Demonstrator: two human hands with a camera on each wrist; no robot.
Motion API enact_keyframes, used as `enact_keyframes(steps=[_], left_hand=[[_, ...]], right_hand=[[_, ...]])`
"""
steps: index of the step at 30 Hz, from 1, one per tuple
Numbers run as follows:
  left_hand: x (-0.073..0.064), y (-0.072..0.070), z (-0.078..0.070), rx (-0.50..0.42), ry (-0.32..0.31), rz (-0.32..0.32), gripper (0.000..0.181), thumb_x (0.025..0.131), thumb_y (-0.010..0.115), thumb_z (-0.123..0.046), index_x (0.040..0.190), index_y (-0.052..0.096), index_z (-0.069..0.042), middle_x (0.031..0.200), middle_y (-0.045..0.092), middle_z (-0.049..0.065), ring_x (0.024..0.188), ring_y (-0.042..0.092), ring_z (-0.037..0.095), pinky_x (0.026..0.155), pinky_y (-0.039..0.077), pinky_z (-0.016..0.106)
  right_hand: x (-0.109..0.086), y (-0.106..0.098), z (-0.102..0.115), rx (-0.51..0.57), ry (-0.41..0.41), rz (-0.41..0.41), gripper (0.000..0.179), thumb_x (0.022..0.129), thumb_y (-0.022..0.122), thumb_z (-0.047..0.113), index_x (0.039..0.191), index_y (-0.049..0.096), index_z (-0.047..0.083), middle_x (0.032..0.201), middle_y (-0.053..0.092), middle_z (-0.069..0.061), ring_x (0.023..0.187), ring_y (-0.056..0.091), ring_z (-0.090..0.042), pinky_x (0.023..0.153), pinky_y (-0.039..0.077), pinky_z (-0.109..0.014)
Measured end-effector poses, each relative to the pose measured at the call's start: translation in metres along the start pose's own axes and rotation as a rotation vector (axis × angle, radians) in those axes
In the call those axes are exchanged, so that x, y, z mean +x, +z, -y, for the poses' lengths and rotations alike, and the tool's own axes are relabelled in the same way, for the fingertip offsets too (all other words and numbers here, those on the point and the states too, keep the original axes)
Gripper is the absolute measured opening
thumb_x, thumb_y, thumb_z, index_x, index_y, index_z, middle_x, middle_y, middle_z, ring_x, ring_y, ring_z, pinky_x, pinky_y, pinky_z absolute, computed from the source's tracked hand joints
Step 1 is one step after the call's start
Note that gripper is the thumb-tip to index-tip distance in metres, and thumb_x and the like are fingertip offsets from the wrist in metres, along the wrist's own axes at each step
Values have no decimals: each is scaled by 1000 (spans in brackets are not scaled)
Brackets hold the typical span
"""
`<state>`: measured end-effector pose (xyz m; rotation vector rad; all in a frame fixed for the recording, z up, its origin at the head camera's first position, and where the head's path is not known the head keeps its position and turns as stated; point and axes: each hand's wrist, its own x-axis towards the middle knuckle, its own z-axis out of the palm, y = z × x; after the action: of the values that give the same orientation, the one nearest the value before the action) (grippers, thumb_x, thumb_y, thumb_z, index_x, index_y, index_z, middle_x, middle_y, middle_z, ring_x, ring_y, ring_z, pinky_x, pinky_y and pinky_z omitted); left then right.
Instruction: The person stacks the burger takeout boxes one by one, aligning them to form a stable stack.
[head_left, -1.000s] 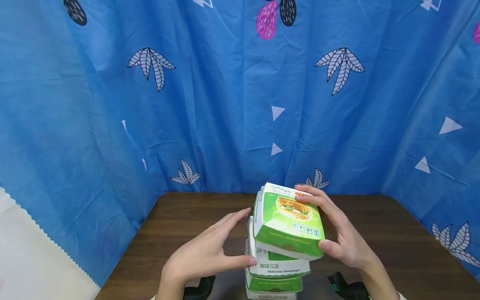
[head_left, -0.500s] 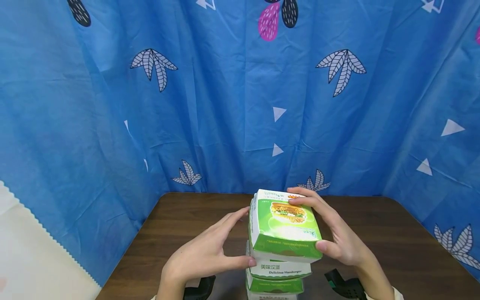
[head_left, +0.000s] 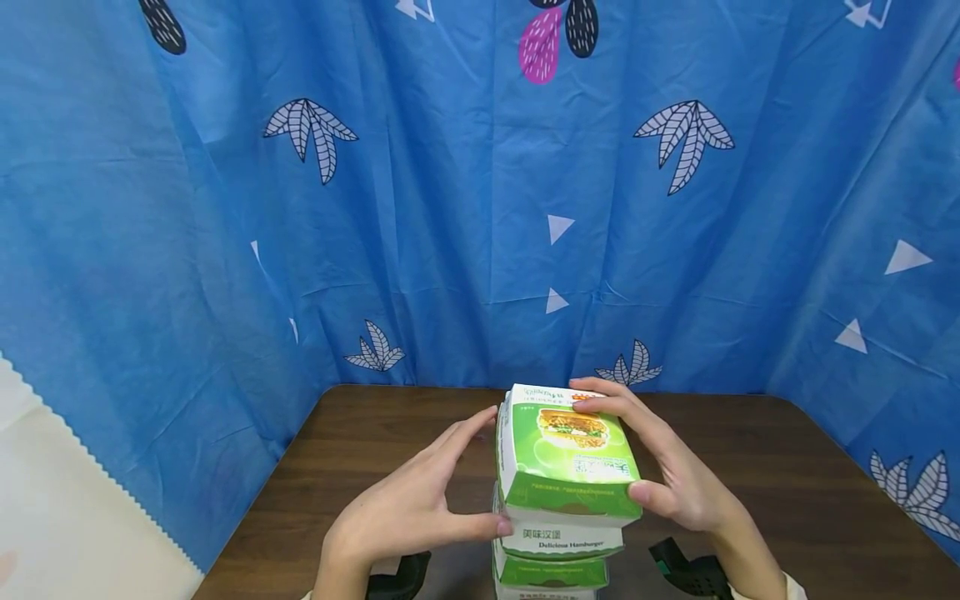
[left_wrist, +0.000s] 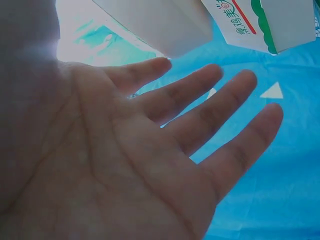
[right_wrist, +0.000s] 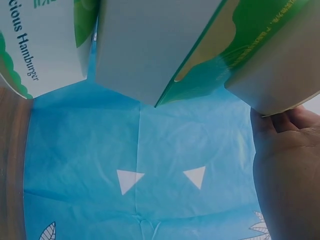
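Note:
In the head view, several green-and-white hamburger boxes are stacked near the table's front. The top box (head_left: 570, 454), printed with a burger, sits tilted over a white-fronted box (head_left: 562, 537); a green-fronted box (head_left: 553, 572) is lower down. My right hand (head_left: 671, 471) holds the top box by its right side, thumb at the near corner and fingers over the far edge. Left of the stack is my left hand (head_left: 416, 500), fingers extended and thumb tip by the white-fronted box. The left wrist view shows its palm (left_wrist: 120, 160) with spread fingers. The stack's bottom is cut off.
A dark wooden table (head_left: 360, 433) lies under the stack. Behind it hangs a blue patterned curtain (head_left: 450, 208). A white cloth with a zigzag edge (head_left: 67, 508) is at the left. Black wrist straps (head_left: 693, 575) show below the hands.
The top box has come down and slightly left onto the stack, with my right hand on it, and is less skewed. My left hand has stayed almost in place.

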<state>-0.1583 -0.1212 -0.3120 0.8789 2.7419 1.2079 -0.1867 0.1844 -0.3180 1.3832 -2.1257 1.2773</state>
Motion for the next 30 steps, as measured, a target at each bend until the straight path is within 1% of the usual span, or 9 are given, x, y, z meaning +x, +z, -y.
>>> enact_keyframes(steps=[6, 13, 16, 19, 22, 26, 27, 28, 30], left_hand=[[-1, 0, -3, -48, 6, -22, 103, 70, 76, -63, 149, 12, -47, 152, 18, -26, 136, 34, 7, 105, 39, 49], [-2, 1, -3, -21, 42, -39, 104, 71, 75, -63, 151, 11, -43, 153, 17, -24, 133, 38, 7, 105, 41, 44], [-2, 1, -2, -5, 65, -43, 104, 72, 73, -64, 151, 10, -42, 154, 18, -22, 133, 38, 8, 104, 42, 45], [-1, 1, -2, 6, 74, -45, 104, 71, 73, -65, 151, 10, -42, 154, 18, -23, 134, 37, 8, 104, 42, 47], [-1, 1, -1, 10, 82, -41, 104, 72, 73, -65, 151, 10, -42, 154, 18, -22, 135, 36, 8, 104, 41, 47], [-1, 1, -1, 8, 92, -32, 105, 72, 74, -64, 151, 9, -41, 154, 18, -21, 134, 37, 10, 104, 42, 47], [-1, 1, -2, 0, 79, -27, 105, 71, 74, -63, 151, 9, -42, 154, 18, -22, 134, 37, 10, 104, 41, 47], [-1, 1, -2, -10, 67, -23, 106, 71, 75, -63, 151, 10, -43, 154, 18, -23, 134, 36, 9, 104, 41, 48], [-1, 1, -4, -37, 44, -11, 106, 70, 76, -62, 151, 10, -44, 153, 18, -24, 135, 35, 8, 105, 39, 50]], right_hand=[[-2, -1, 1, -2, 26, 9, 61, 96, 46, 38, 144, 38, 3, 155, 27, -17, 145, 17, -29, 101, 36, -30], [-3, -1, 1, 46, 38, 24, 65, 97, 44, 43, 146, 34, 1, 157, 21, -17, 147, 12, -30, 101, 38, -31], [-4, -1, 2, 42, 49, 21, 69, 97, 43, 48, 147, 33, 1, 158, 19, -16, 148, 9, -30, 102, 34, -52], [-3, -2, 2, 25, 51, 14, 72, 97, 40, 52, 148, 32, 2, 158, 20, -16, 148, 8, -31, 92, 27, -72], [-3, -3, 2, 34, 52, 7, 74, 97, 38, 55, 148, 32, 1, 158, 20, -16, 148, 8, -31, 86, 21, -80], [-4, -3, 1, 55, 54, -2, 78, 96, 36, 59, 148, 31, 1, 158, 19, -16, 148, 6, -30, 86, 16, -82], [-5, -4, 0, 58, 50, -7, 79, 96, 35, 60, 148, 30, 0, 158, 19, -17, 148, 7, -30, 85, 15, -82], [-5, -4, -1, 58, 44, -13, 80, 96, 34, 61, 148, 30, 0, 158, 19, -18, 148, 7, -31, 88, 15, -80], [-7, -5, -3, 61, 19, -31, 82, 96, 32, 62, 148, 29, -2, 157, 19, -20, 147, 9, -32, 102, 17, -67]])
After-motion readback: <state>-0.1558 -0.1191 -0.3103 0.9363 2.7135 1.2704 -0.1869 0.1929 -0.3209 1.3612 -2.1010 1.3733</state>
